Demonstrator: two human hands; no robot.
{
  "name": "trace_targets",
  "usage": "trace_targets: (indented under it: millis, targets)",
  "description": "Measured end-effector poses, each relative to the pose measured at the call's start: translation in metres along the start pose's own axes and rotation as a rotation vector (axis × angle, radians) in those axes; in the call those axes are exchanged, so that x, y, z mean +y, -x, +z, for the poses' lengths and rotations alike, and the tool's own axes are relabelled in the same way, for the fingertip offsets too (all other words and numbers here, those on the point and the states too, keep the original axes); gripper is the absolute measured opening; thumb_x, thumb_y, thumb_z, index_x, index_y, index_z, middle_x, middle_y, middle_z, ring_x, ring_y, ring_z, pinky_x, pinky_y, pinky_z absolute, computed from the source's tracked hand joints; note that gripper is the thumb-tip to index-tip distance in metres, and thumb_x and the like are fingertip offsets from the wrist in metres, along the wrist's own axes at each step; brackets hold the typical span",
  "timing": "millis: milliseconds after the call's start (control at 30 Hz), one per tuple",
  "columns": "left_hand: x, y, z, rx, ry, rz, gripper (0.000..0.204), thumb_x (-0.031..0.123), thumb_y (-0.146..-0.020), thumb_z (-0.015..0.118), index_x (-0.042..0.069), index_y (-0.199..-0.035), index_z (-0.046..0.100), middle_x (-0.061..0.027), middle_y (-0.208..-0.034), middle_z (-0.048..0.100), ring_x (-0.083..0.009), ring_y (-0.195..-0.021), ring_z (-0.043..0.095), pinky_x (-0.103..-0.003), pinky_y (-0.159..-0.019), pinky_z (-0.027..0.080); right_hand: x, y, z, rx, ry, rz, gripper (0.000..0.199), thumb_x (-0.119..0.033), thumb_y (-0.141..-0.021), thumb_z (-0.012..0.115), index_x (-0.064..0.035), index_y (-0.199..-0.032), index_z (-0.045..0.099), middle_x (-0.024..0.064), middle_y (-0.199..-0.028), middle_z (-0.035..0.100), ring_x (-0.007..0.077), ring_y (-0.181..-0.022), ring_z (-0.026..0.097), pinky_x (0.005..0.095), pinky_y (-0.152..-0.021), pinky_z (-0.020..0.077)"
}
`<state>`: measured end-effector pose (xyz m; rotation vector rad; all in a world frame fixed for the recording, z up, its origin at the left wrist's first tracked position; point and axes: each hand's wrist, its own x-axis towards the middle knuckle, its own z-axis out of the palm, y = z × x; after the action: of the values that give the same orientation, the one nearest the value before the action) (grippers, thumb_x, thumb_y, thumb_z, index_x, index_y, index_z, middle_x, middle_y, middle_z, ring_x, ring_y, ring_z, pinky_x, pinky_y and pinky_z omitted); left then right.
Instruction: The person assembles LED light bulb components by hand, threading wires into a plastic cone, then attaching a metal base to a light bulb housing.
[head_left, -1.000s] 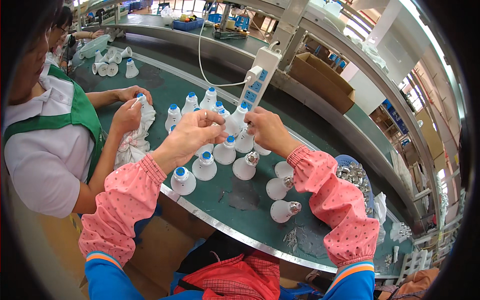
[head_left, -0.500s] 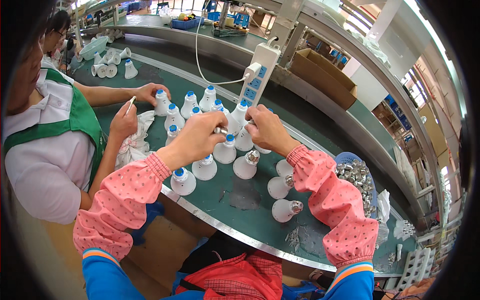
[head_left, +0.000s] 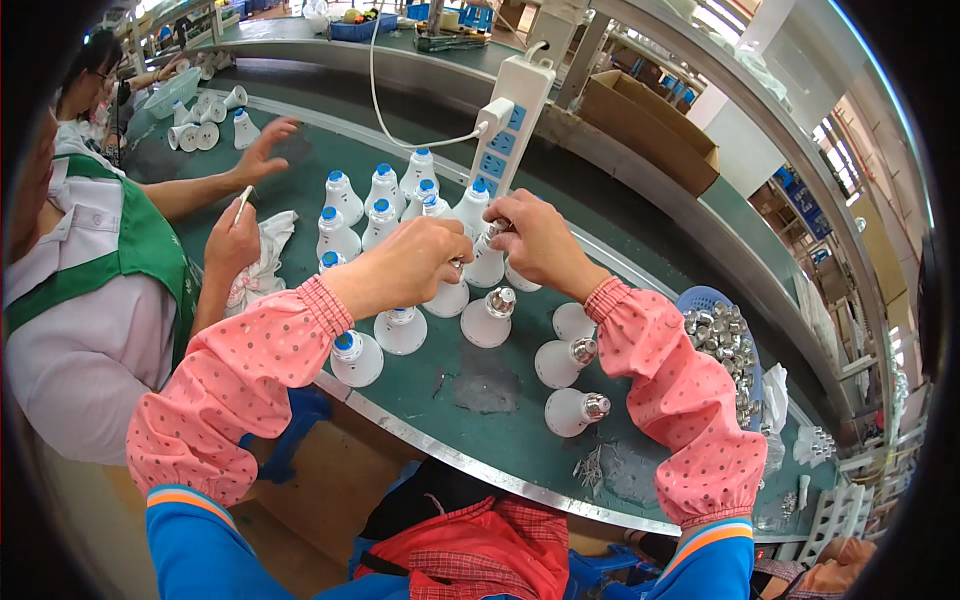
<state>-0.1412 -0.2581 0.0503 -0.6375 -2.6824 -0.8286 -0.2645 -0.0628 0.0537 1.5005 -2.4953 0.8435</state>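
Note:
White bulb housings with blue tops [head_left: 383,188] stand clustered on the green bench. My left hand [head_left: 415,262] is closed above them, a small silvery cap partly showing between its fingertips. Just to its right, my right hand [head_left: 540,240] pinches the metal screw cap at the top of a white bulb [head_left: 484,265]; its fingers hide most of that cap. Nearer me stands a bulb with a silver cap [head_left: 488,318]. Two more capped bulbs, one farther [head_left: 562,362] and one nearer [head_left: 574,412], lean to the right below my right forearm.
A blue basket of metal caps [head_left: 757,375] sits at the right. Behind the bulbs rises a white power strip [head_left: 510,130] with a plugged-in cable. Small metal pins [head_left: 590,466] lie near the front edge. At left, a co-worker's hand [head_left: 262,155] is raised over the bench.
The co-worker's far hand has let go of a blue-topped bulb and moved away from it, fingers spread. My hands stay close together over the bulbs; the whole view has shifted slightly.

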Motion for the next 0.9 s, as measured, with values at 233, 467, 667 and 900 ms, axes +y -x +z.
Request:
trace_targets:
  millis: [233, 467, 667, 900]
  targets:
    - [-0.001, -0.002, 0.001, -0.010, -0.072, 0.004, 0.025, 0.010, -0.081, 0.074, -0.001, -0.103, 0.074, -0.0185, -0.099, 0.072, -0.0370, -0.092, 0.070, -0.042, -0.082, 0.054, 0.003, 0.004, -0.001, -0.036, -0.023, 0.019, 0.029, -0.002, -0.080, 0.073, 0.0005, -0.108, 0.069, 0.0191, -0.102, 0.065, 0.0372, -0.093, 0.067, 0.0433, -0.084, 0.0527]
    - [-0.011, -0.037, 0.012, 0.085, 0.116, -0.407, 0.049, 0.028, -0.070, 0.085, -0.004, -0.106, 0.074, -0.0195, -0.096, 0.075, -0.0327, -0.090, 0.073, -0.039, -0.083, 0.057, -0.004, 0.006, -0.007, -0.073, 0.011, 0.033, 0.029, -0.001, -0.080, 0.070, 0.0000, -0.108, 0.069, 0.0201, -0.104, 0.064, 0.0393, -0.097, 0.065, 0.0453, -0.086, 0.0519]
    - [-0.021, -0.056, 0.027, -0.084, 0.521, -0.478, 0.035, 0.014, -0.075, 0.085, 0.004, -0.107, 0.074, -0.0035, -0.091, 0.071, -0.0129, -0.083, 0.062, -0.031, -0.076, 0.049, -0.008, 0.006, -0.005, -0.098, 0.021, 0.029, 0.031, 0.001, -0.080, 0.070, -0.0018, -0.111, 0.068, 0.0192, -0.104, 0.062, 0.0407, -0.099, 0.063, 0.0467, -0.087, 0.0506]
    - [-0.015, -0.054, 0.019, -0.056, 0.372, -0.465, 0.026, 0.014, -0.074, 0.087, 0.001, -0.094, 0.076, -0.0049, -0.082, 0.074, -0.0135, -0.077, 0.066, -0.031, -0.073, 0.053, -0.001, 0.006, -0.004, -0.066, -0.027, -0.071, 0.030, 0.002, -0.080, 0.069, -0.0024, -0.109, 0.067, 0.0190, -0.102, 0.061, 0.0409, -0.097, 0.062, 0.0450, -0.085, 0.0508]
